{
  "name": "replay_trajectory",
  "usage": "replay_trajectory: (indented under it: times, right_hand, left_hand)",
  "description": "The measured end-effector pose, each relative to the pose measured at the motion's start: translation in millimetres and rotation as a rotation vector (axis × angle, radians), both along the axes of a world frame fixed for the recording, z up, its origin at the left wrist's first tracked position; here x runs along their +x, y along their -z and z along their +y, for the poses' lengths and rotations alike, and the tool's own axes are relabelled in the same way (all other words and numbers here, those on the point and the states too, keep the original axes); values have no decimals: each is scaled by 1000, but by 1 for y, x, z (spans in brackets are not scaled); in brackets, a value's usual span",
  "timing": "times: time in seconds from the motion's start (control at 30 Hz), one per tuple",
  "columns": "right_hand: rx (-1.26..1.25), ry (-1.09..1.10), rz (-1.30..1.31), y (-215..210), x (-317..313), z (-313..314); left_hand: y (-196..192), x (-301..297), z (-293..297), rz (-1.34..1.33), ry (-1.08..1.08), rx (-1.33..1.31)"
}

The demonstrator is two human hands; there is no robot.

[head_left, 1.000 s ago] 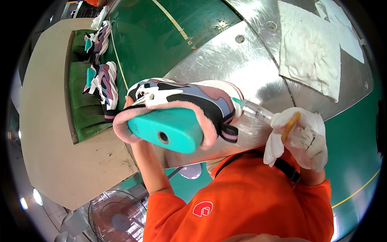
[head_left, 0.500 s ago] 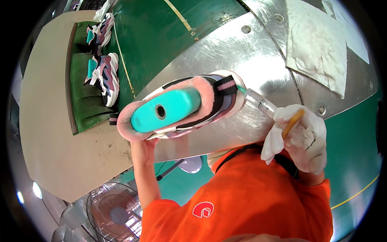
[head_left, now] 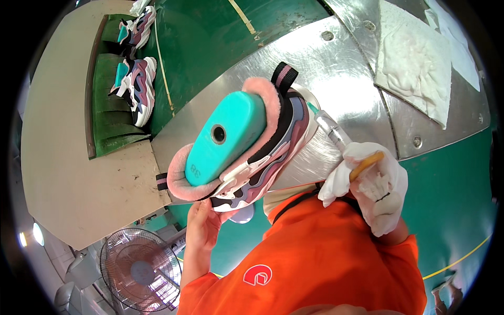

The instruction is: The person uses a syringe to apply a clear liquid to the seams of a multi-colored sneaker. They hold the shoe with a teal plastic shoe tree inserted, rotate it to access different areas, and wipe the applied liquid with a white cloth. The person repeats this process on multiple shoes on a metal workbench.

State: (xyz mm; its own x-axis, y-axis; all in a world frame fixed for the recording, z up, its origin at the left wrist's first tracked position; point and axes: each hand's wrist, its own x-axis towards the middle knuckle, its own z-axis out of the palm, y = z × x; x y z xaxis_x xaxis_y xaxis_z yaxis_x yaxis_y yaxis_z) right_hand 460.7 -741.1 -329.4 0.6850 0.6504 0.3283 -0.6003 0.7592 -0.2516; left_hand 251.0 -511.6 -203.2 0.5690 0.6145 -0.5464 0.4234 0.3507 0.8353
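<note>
A sneaker [head_left: 265, 173] in white, purple and black, with a fluffy pink collar, is tilted above the metal tabletop's near edge. A turquoise shoe last [head_left: 227, 139] fills its opening. My left hand [head_left: 205, 223] grips the shoe from below at its left end, its fingers partly hidden underneath. My right hand [head_left: 375, 181], covered by a white glove or cloth, is closed around a clear syringe-like tube [head_left: 333, 131]. The tube's thin green tip meets the sole edge at the shoe's right end. A curved yellow-brown piece [head_left: 366, 166] shows against the white covering.
Two similar sneakers with turquoise lasts, the nearer one [head_left: 137, 92] among them, lie on a green rack [head_left: 107, 115] at the left. A white cloth pad [head_left: 415, 63] rests on the metal table [head_left: 294, 63] at right. A fan [head_left: 140, 270] stands lower left.
The shoe has turned, its left end coming nearer me and more of its side showing. My right hand with the tube has shifted slightly left and nearer.
</note>
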Motion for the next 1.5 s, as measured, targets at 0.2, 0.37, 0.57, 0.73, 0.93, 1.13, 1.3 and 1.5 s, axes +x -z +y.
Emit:
replay_trajectory:
  times: [0.2,0.37,0.57,0.73,0.93,1.13,1.3,1.5]
  right_hand:
    - [-37,32,-21,-1,0,-1]
    - [-120,40,-115,-7,6,-6]
    - [-309,69,-253,-13,11,-16]
    - [-357,90,-278,-27,12,-19]
    - [-461,-25,-106,-60,0,-13]
    - [-573,-40,-117,-72,-3,-13]
    - [-710,5,-128,-82,-8,-13]
    - [-685,-8,-21,-95,-16,-18]
  left_hand:
    - [1,3,-7,-1,9,28]
    - [1,5,-8,1,37,35]
    - [2,-3,-11,19,39,-6]
    - [4,-6,-19,13,70,-71]
    - [-1,-21,-17,-7,113,-158]
    - [8,-27,-31,48,150,-120]
    - [16,-27,-41,59,207,-114]
    - [22,-19,-55,-33,318,-365]
